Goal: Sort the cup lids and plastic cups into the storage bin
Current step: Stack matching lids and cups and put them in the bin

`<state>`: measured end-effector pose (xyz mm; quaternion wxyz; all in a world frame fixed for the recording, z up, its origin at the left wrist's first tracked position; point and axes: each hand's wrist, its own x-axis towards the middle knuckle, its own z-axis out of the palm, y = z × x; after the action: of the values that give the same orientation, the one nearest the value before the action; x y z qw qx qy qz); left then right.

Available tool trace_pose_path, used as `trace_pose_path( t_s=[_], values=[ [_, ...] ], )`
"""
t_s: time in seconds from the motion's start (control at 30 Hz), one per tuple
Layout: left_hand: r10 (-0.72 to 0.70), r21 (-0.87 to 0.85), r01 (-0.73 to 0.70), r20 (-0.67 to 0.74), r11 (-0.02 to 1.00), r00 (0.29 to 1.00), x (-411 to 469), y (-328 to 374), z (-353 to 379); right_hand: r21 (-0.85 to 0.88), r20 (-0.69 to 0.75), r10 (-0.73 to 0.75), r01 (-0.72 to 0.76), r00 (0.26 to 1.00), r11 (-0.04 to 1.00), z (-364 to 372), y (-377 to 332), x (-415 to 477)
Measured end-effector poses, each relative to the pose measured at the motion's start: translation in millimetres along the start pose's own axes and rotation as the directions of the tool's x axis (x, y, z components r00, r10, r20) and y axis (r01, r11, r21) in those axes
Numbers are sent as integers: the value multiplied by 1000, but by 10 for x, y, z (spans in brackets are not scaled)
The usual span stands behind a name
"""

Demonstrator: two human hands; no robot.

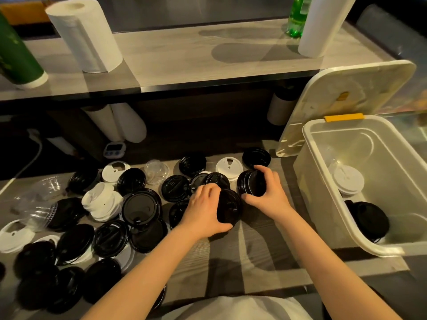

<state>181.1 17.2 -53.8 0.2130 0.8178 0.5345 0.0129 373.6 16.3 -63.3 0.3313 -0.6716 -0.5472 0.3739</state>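
Note:
Several black lids [141, 207] and white lids [101, 202] lie scattered over the wooden counter, with clear plastic cups [34, 204] at the far left. My left hand [203, 209] grips a black lid [230, 209] on edge at the counter's middle. Just to its right, my right hand [268, 192] holds a small stack of black lids [250, 183]. The translucent storage bin [323, 199] stands at the right; inside it are a stack of white lids [347, 179] and some black lids [367, 218].
The bin's cover [342, 98] with a yellow clip leans behind the bin. A raised shelf at the back carries paper towel rolls [85, 35], a green cup [16, 56] and a green bottle [298, 17]. A small timer [114, 148] sits under the shelf.

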Motion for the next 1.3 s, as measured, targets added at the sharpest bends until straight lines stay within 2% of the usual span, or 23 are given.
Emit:
trace_pose_path(
  t_s=[0.07, 0.17, 0.23, 0.33, 0.4, 0.5, 0.63, 0.67, 0.7, 0.8, 0.9, 0.97, 1.03, 1.2, 1.3],
  values=[
    [-61, -140, 61, 9, 988, 998, 4, 24, -60, 90, 49, -21, 16, 999, 996, -1, -106, -89],
    [-139, -375, 118, -28, 920, 990, -7, 46, -72, 114, 125, -62, 48, 990, 992, 75, -195, -190],
    [-201, -530, 144, -50, 836, 978, -30, 55, -61, 148, 160, -37, 13, 986, 989, 136, -243, -237],
    [-250, -720, 165, -12, 674, 968, -95, 22, -36, 247, 215, 13, -67, 977, 967, 192, -256, -267],
    [-253, -844, 159, 29, 512, 967, -158, -34, -21, 309, 259, 3, -86, 966, 947, 212, -266, -288],
    [-227, -971, 121, 73, 207, 971, -231, -103, -21, 347, 308, -23, -90, 951, 934, 278, -294, -317],
    [-205, -978, 128, 161, -164, 965, -320, -115, -137, 333, 301, -17, -88, 953, 939, 387, -323, -343],
    [-193, -961, 132, 181, -243, 964, -339, -126, -156, 317, 289, -14, -82, 957, 945, 405, -331, -343],
    [-191, -951, 133, 191, -279, 963, -353, -131, -163, 286, 276, -16, -66, 961, 956, 420, -339, -347],
    [-212, -967, 152, 195, -205, 957, -371, -99, -159, 113, 244, -61, 35, 968, 993, 484, -376, -387],
    [-203, -976, 175, 199, -129, 959, -386, -61, -143, -117, 228, -150, 180, 962, 977, 555, -397, -428],
    [-183, -981, 195, 194, -11, 964, -397, -92, -109, -230, 237, -183, 238, 954, 943, 550, -398, -445],
    [-171, -978, 193, 177, 82, 969, -408, -125, -73, -281, 258, -201, 273, 945, 920, 519, -401, -448],
    [-243, -981, 196, 187, 13, 952, -372, -133, -36, -274, 354, -190, 296, 916, 915, 466, -324, -420],
    [-322, -964, 243, 197, 109, 926, -330, -187, 44, -280, 403, -183, 311, 897, 908, 448, -317, -381]
  ],
)
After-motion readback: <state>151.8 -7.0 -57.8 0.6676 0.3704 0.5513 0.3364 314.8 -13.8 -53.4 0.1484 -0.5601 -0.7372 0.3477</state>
